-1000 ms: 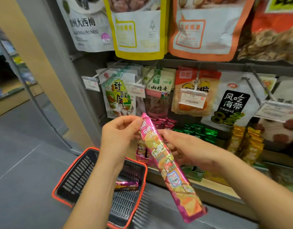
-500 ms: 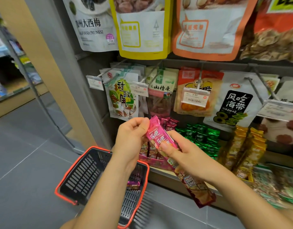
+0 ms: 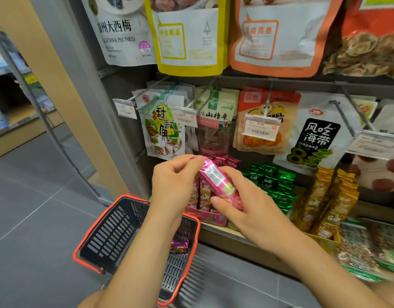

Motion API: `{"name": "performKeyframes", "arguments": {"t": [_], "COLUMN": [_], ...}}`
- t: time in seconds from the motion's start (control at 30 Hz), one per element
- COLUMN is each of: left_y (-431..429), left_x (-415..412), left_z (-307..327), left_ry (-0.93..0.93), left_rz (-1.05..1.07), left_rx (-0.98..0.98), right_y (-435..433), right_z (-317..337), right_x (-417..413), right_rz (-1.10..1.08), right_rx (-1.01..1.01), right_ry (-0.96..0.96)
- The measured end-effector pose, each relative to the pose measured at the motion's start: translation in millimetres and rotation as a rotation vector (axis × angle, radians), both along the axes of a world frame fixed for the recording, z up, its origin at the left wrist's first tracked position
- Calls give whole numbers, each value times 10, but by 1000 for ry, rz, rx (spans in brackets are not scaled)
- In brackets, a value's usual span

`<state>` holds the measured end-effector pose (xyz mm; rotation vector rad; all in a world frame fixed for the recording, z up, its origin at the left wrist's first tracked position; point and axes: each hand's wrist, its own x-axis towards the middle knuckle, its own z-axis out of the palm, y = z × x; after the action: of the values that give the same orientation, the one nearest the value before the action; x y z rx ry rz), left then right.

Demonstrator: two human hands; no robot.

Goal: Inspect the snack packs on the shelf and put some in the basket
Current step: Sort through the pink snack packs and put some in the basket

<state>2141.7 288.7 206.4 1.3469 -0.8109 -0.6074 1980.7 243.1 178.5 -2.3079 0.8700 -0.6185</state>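
Fingers (image 3: pixel 185 160) of left hand (image 3: pixel 174 185) and right hand (image 3: pixel 247 203) pinch snack pack (image 3: pixel 215 177) (label up), partly hiding display box (image 3: pixel 213 218).

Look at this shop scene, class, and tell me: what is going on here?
A person at a snack shelf holds a long pink foil snack pack in both hands. The left hand pinches its top end; the right hand grips its middle. Below, a black plastic basket with an orange rim holds one small pink-wrapped pack. The held pack is not yet in the basket.
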Motion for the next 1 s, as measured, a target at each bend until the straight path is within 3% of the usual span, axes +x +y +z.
{"name": "performKeyframes", "arguments": {"t": [0.1, 0.17, 0.5, 0.73, 0.93, 1.0], "left_y": [-17, -13, -27, -49, -54, -35], "left_x": [52, 73, 92, 1, -159, -133], "left_z": [3, -8, -46, -140, -233, -210], "left_ry": [218, 309, 301, 347, 250, 140], "left_rz": [88, 94, -28, -113, -264, -273], "left_rx": [-39, -68, -90, 42, 182, 204], "right_y": [-43, -46, 98, 116, -5, -17], "right_z": [23, 38, -18, -119, -163, -113], "right_x": [-50, -59, 77, 116, 240, 204], "right_rz": [199, 246, 171, 103, 140, 139], "right_rx": [398, 472, 480, 397, 500, 488], "right_ry": [-7, -70, -224, -272, -421, -386]}}
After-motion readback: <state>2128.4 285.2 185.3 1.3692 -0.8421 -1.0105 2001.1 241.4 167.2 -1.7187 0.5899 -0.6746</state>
